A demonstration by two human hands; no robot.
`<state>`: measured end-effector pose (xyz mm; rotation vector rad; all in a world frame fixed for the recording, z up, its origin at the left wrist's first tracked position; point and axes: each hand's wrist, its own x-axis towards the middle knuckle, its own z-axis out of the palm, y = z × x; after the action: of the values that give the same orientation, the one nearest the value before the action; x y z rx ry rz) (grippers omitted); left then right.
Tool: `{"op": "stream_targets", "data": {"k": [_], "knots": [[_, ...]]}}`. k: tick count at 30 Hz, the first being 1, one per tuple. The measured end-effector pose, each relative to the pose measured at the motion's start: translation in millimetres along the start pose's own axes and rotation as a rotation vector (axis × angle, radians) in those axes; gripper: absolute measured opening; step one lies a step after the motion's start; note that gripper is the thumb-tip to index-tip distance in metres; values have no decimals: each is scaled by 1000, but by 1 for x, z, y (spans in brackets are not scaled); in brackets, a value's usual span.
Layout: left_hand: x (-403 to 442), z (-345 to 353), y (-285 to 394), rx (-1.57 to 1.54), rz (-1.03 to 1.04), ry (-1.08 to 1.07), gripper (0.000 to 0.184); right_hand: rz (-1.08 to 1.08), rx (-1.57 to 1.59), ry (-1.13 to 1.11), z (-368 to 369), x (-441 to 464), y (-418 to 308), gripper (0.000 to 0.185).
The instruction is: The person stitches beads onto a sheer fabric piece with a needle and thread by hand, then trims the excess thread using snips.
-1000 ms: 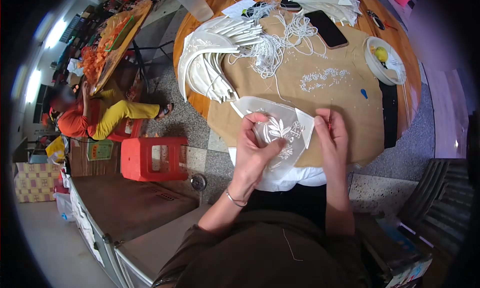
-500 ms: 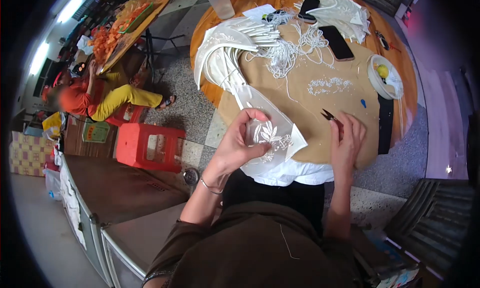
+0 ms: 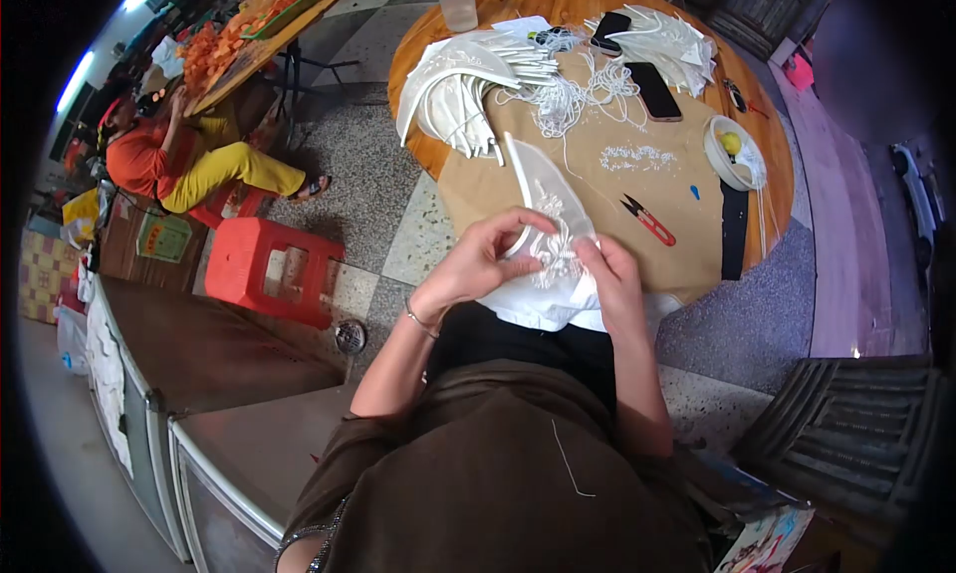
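Between both hands I hold a sheer white collar piece [image 3: 543,175] with raised white floral beadwork, over the table's near edge. My left hand [image 3: 486,259] pinches its left side, thumb and forefinger at the flower motif. My right hand [image 3: 612,279] has its fingers closed on the right edge near the pointed end. A pair of red-handled thread snips [image 3: 649,221] lies on the brown cloth [image 3: 597,200], just beyond my right hand. Small white beads [image 3: 637,158] are scattered farther back. A stack of similar white collar pieces [image 3: 463,70] lies at the back left of the table.
The round wooden table [image 3: 413,50] also bears tangled white cord [image 3: 558,105], two phones, one a black phone [image 3: 654,91], and a white bowl [image 3: 727,175] with a yellow item. A plastic cup [image 3: 456,3] stands at the back. Left are a red stool [image 3: 239,264] and a seated person [image 3: 149,160].
My right hand has put the thread snips down on the cloth and moved left to grip the collar piece. The piece has been drawn off the stack and turned more upright.
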<state>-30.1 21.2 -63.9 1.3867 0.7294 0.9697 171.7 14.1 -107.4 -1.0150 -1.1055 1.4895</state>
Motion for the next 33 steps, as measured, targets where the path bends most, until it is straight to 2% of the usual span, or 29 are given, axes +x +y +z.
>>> {"op": "stream_targets", "data": {"k": [3,4,7,8,11,13,19,21,25,26,27,28,29,30,33], "knots": [[-2,0,-13,291,-188,178,45,-185,-459,117,-6,16,15,25],[-4,1,-25,370,-154,224,48,-251,-554,173,-2,17,13,25],[-13,4,-46,618,142,455,51,-493,-786,341,-7,22,10,22],[-18,-2,-50,826,196,548,52,-583,-855,396,-11,23,9,21],[-37,-19,-42,749,184,640,50,-511,-346,310,-20,2,-12,18],[-51,-34,-33,738,199,680,46,-374,-425,321,-27,-28,-50,14],[-88,-79,10,484,307,1066,33,-384,-550,490,-64,-70,-79,15],[-94,-75,43,348,440,1110,28,-366,-586,520,-73,-80,-71,20],[-108,-61,108,430,697,1270,16,-417,-472,581,-83,-97,-66,30],[-110,-54,125,485,806,1275,15,-451,-448,607,-84,-98,-68,31],[-115,-54,138,475,962,1137,16,-485,-422,632,-84,-99,-70,33],[-120,-52,155,478,1105,895,16,-505,-432,610,-82,-102,-76,34],[-118,-44,168,612,1191,829,19,-523,-442,587,-79,-106,-87,35],[-118,-34,179,723,1184,854,39,-541,-452,563,-76,-109,-96,36],[-112,-13,193,846,1312,551,47,-603,-602,589,-59,-109,-110,35]]}}
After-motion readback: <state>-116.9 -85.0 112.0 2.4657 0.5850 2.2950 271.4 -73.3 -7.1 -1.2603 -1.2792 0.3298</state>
